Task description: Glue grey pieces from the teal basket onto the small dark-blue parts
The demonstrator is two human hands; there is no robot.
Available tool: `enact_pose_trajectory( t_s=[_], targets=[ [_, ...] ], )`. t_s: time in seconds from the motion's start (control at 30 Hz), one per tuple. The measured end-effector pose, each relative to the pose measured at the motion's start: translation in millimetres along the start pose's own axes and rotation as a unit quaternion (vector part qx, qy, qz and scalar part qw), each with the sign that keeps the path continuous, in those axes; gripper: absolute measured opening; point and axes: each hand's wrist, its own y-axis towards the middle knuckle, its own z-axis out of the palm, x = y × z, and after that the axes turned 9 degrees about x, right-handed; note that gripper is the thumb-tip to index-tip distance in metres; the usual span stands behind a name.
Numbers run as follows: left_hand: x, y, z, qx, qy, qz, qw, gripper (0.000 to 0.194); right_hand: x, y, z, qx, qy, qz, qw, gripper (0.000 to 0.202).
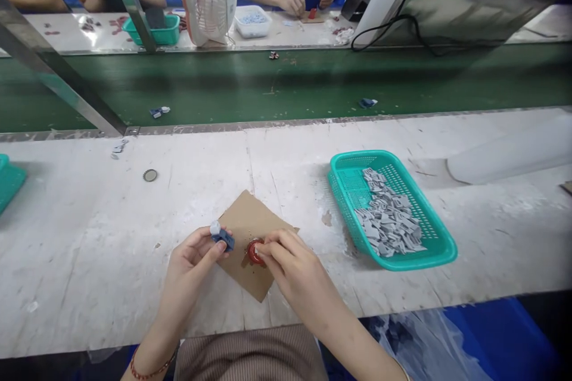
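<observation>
Across the frame's middle, a scuffed whitish worktop (286, 166) is seen; at right, a perforated green plastic basket (393, 209) is heaped with flat grey pieces (391, 220). At lower centre, a small blue part (224, 240) (white-knobbed) is pinched by the left hand (193, 259); over a round red cap (255, 251), the right hand's (290, 262) fingertips are closed.

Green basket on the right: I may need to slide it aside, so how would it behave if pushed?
The green basket has perforated walls that may flex slightly. Low and broad, it probably won't tip. The loose grey pieces heaped inside could shift.
</observation>
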Motion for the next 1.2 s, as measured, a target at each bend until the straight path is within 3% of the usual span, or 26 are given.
enact_pose_trajectory(
  t_s=[0.57, 0.73, 0.8, 0.93, 1.07, 1.2],
  targets=[
    [5, -8, 6.3, 0.035, -0.023, -0.005, 0.999, 0.020, 1, -1, -1, 0.009, 0.001, -0.002, 1.000, 0.024],
    [5, -11, 8.3, 0.048, -0.020, 0.009, 0.999, 0.017, 0, 2, -10, -0.008, 0.105, 0.040, 0.994, 0.019],
    [5, -13, 10.4, 0.050, -0.016, 0.007, 0.999, 0.018, -1, 5, -16, -0.025, 0.217, 0.077, 0.973, 0.012],
    [-1, -17, 19.0, 0.059, -0.024, 0.012, 0.998, 0.019, 2, 9, -23, -0.034, 0.440, 0.140, 0.886, 0.013],
    [-10, -22, 30.2, 0.066, -0.036, 0.018, 0.997, 0.019, 10, 11, -24, -0.028, 0.527, 0.162, 0.834, 0.019],
    [-16, -26, 36.8, 0.065, -0.042, 0.030, 0.997, 0.015, 19, 12, -23, -0.019, 0.559, 0.135, 0.818, 0.013]
  ],
)
